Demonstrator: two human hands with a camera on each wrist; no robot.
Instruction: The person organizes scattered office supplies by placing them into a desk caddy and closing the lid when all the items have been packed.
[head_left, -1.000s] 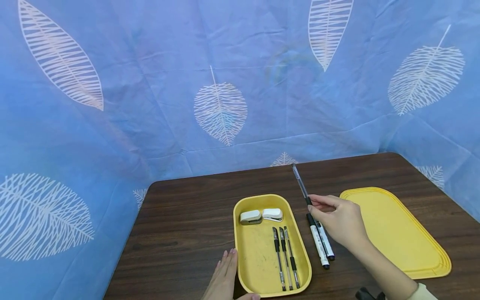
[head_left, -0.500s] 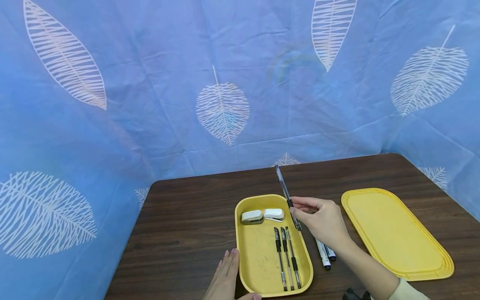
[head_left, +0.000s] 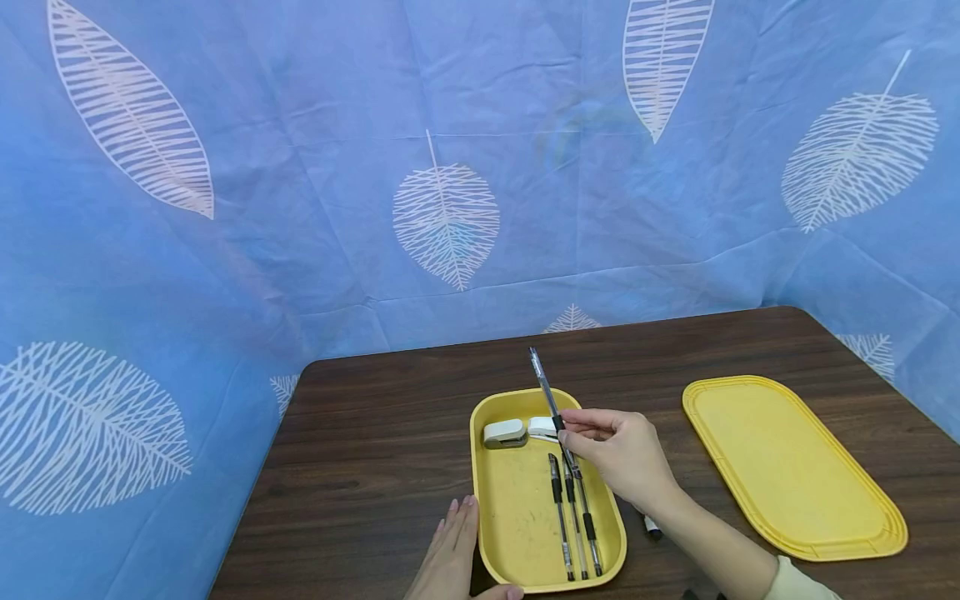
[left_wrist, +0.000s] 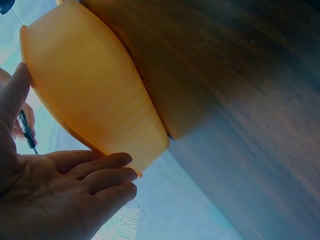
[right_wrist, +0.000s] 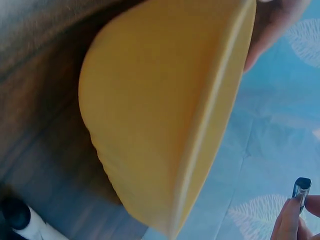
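Observation:
My right hand (head_left: 626,454) pinches a clear pen (head_left: 546,387) with a black grip between thumb and fingers, tilted over the yellow box (head_left: 480,517). Below its lower end, several similar pens (head_left: 561,521) lie side by side in the box. At the box's far end sit a grey-white stapler (head_left: 504,432) and a white stapler (head_left: 542,427), the latter partly behind the held pen. My left hand (head_left: 446,554) rests against the box's near left side with straight fingers. In the left wrist view, its fingers (left_wrist: 107,175) touch the outer wall and rim.
A yellow lid (head_left: 795,467) lies flat on the dark wooden table (head_left: 360,467) to the right. A marker (head_left: 652,527) with a black end shows beside the box, mostly hidden by the right hand and forearm. A blue leaf-patterned cloth (head_left: 300,167) hangs behind the table.
My right hand has carried the pen left from beside the markers to over the box. My left hand stays at the box's side.

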